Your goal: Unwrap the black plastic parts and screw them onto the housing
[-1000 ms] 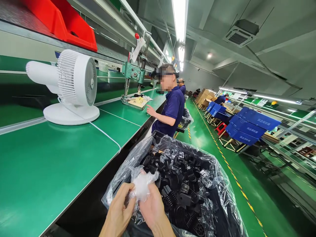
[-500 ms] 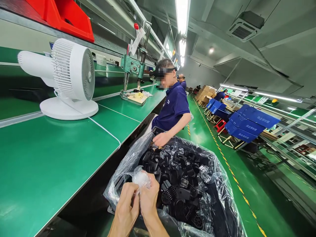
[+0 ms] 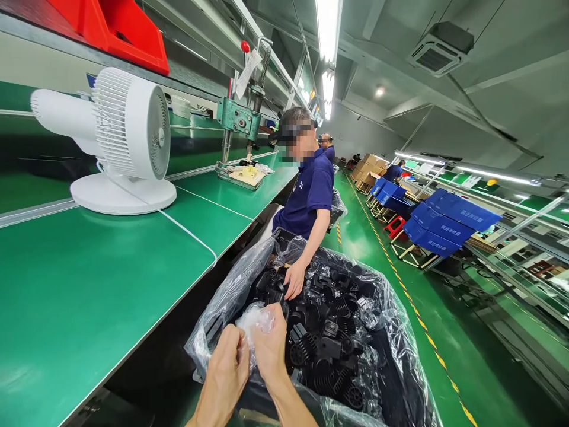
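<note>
Between my two hands is a crumpled clear plastic bag with something whitish in it [image 3: 254,320]. My left hand [image 3: 229,362] pinches its near left side, fingers curled. My right hand [image 3: 272,341] is closed on its right side, thumb and fingers pressed together. Both are above the near left part of a large bin lined with clear plastic [image 3: 400,320]. Many black ribbed plastic parts [image 3: 329,344] lie heaped in the bin, some among clear wrap. What exactly the bag contains is hidden by my fingers and the folds.
A co-worker's hand [image 3: 296,279] reaches into the bin from its far side. To the left runs a green workbench [image 3: 111,284] with a white fan [image 3: 133,130] and a green hand press [image 3: 240,121]. Blue boxes [image 3: 444,222] stand across the aisle on the right.
The co-worker's hand has come down and nearer, onto the black parts. My hands have shifted slightly on the plastic bag, spreading a little apart at the wrists.
</note>
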A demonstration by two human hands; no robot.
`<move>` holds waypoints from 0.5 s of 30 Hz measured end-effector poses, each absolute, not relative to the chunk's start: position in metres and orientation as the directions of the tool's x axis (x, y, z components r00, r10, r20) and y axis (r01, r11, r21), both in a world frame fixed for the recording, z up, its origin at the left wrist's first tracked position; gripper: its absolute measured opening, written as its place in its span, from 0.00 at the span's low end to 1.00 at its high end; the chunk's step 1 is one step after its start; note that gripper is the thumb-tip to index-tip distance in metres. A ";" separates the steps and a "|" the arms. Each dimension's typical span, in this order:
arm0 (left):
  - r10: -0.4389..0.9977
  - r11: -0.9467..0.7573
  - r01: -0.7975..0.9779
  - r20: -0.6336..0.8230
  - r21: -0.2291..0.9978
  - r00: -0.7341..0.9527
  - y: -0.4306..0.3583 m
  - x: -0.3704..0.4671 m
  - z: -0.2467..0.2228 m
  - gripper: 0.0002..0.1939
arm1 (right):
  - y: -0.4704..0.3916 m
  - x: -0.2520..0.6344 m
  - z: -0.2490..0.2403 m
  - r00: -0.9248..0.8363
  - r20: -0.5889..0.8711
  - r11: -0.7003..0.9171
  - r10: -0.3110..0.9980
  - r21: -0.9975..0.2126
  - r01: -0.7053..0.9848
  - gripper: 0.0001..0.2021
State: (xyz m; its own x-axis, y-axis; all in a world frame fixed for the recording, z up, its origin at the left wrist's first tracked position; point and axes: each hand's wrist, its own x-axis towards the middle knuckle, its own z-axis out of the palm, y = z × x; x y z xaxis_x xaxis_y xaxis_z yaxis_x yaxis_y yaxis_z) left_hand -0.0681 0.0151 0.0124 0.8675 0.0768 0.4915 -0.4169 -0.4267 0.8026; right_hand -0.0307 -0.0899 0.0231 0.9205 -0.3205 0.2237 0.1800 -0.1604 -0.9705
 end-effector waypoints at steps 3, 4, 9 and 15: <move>0.056 -0.400 -0.398 0.455 0.826 0.889 0.009 -0.075 0.018 0.04 | -0.088 -0.025 0.020 0.910 0.225 -0.218 -0.347 -0.964 0.155 0.10; 0.050 -0.391 -0.387 0.439 0.835 0.897 0.008 -0.076 0.020 0.03 | -0.087 -0.024 0.020 0.905 0.234 -0.234 -0.356 -0.960 0.156 0.09; 0.098 -0.382 -0.312 0.374 0.870 0.922 0.018 -0.070 0.021 0.05 | -0.087 -0.035 0.031 0.901 0.303 -0.258 -0.309 -0.939 0.227 0.08; 0.178 -0.416 -0.335 0.437 0.845 0.882 0.036 -0.051 0.014 0.08 | -0.095 -0.054 0.040 0.943 0.323 -0.159 -0.081 -0.938 0.308 0.07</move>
State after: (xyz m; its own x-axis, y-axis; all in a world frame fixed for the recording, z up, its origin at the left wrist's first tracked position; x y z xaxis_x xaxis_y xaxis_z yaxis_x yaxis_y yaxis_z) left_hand -0.0509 0.0361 0.0135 0.8817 0.1782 0.4368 -0.3347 -0.4161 0.8455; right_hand -0.0536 -0.0953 0.0399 0.9430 -0.0808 0.3228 0.3075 -0.1589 -0.9382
